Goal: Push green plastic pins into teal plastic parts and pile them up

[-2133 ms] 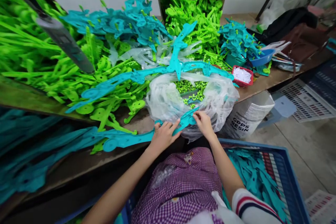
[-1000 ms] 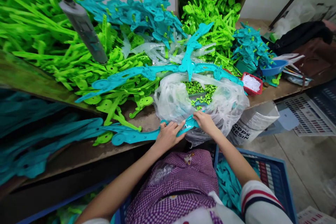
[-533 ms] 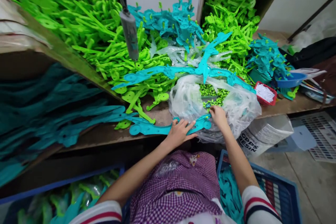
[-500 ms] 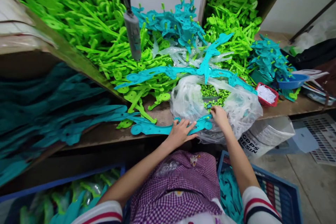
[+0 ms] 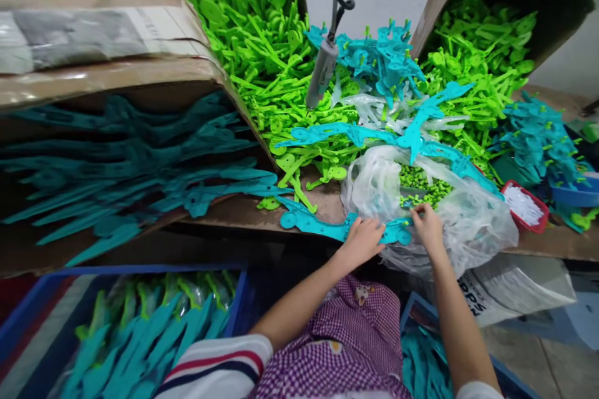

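A long teal plastic part lies across the wooden bench's front edge. My left hand presses on its middle with the fingers curled over it. At the part's round right end, my right hand pinches something small that I cannot make out. Just behind both hands sits a clear plastic bag holding small green pegs. Another teal part rests across the bag's far rim.
Green parts spill from cardboard boxes behind. A grey tool hangs on a cable above the bench. An open box of teal parts is at left, a blue crate below it. A red tray stands at right.
The view has swung left and down, bringing the blue crate and the teal box into sight. Both hands stay on the teal part; the right hand sits at its right end.
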`<state>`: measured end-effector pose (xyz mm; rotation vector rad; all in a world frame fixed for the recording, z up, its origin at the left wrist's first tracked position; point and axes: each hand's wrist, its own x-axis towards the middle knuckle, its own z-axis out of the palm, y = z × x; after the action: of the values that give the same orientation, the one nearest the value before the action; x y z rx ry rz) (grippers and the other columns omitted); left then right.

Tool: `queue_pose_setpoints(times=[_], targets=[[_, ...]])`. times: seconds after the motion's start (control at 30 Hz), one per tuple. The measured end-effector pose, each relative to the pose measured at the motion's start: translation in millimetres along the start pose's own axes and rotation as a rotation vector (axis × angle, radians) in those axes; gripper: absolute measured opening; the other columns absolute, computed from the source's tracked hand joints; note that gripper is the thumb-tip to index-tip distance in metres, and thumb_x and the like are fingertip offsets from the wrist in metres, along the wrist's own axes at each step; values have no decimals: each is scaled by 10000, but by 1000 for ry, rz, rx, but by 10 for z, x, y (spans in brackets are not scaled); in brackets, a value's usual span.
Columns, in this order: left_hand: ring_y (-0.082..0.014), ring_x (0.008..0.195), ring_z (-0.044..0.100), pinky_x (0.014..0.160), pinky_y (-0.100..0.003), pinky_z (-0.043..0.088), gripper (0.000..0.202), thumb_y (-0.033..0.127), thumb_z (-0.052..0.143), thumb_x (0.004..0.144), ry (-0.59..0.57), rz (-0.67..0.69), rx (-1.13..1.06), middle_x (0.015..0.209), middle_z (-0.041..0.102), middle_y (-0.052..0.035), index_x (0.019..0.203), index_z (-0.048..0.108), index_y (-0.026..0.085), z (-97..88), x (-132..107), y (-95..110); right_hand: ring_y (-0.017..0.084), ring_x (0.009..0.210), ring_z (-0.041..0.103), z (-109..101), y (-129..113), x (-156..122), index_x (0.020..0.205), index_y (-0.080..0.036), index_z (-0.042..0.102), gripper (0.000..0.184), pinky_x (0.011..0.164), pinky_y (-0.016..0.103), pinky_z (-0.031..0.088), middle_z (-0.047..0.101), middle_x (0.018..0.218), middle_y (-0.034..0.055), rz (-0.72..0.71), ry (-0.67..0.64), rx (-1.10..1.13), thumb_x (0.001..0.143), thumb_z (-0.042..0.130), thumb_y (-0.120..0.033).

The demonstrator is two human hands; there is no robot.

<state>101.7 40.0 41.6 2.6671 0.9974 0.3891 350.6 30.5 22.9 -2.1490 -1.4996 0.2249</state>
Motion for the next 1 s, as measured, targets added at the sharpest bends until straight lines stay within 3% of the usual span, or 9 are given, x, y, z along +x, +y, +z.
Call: queue_pose_setpoints(times=[0.1,0.17,0.27,0.33,0.47,0.6,0.7,0.83,1.0], targets=[[-266,1022,593,956,-439,392,304,401,641,873,21,-37,-27,1063,646,-95,1116,669,221,9,102,82,158,681,547,-100,-278,-175,1001,-175,576,305,678,282,408,635,869,44,52,224,208,897,544,-459],[-262,1047,596,950,-417,414,293,387,619,889,41,-50,-43,1094,643,-90,1142,664,247,-41,73,115,155,711,557,-70,-556,-321,1056,-182,554,323,681,278,439,617,909,46,53,265,416,899,555,-465],[-242,1090,595,924,-365,446,371,392,602,904,77,-1,-104,1181,630,-63,1263,608,301,-191,-233,22,153,724,574,99,-940,-530,1075,-193,556,313,665,275,474,613,900,43,6,100,645,923,513,-463],[-247,1110,591,942,-372,449,334,395,561,930,163,-18,-166,1212,625,-59,1245,622,300,-289,-588,-185,156,697,575,200,-1115,-636,1070,-192,579,325,639,278,485,615,841,35,2,2,674,939,468,-469],[-284,1101,577,966,-446,414,262,415,598,906,550,-559,-74,1144,632,-107,1083,680,241,-349,-1269,-824,186,749,619,309,-1498,-720,1091,-195,625,348,658,300,510,661,867,58,-90,-86,654,948,475,-475],[-341,1276,452,1019,-525,321,525,502,696,815,565,-804,-30,1321,594,-110,1283,601,285,-243,-1493,-1297,190,805,655,697,-2180,-554,997,-216,685,262,751,297,510,707,929,54,-429,-410,572,957,516,-412],[-350,1309,413,1022,-549,288,488,509,708,801,537,-858,-76,1346,596,-92,1237,638,303,-143,-1475,-1408,194,839,660,1166,-2574,-364,967,-201,680,228,780,292,491,716,919,47,-556,-486,453,969,510,-353],[-330,1297,421,1025,-540,282,395,474,712,809,576,-875,-148,1329,612,-69,1172,680,322,-69,-1466,-1446,191,908,648,1506,-2684,-281,1032,-199,650,227,819,284,469,702,989,63,-620,-472,336,993,464,-324],[-315,1276,426,1045,-549,264,254,412,666,858,667,-890,-181,1277,634,-62,1090,718,321,-19,-1466,-1492,186,901,632,1468,-2636,-294,1033,-196,626,247,809,275,454,682,976,64,-664,-464,294,1012,421,-331]])
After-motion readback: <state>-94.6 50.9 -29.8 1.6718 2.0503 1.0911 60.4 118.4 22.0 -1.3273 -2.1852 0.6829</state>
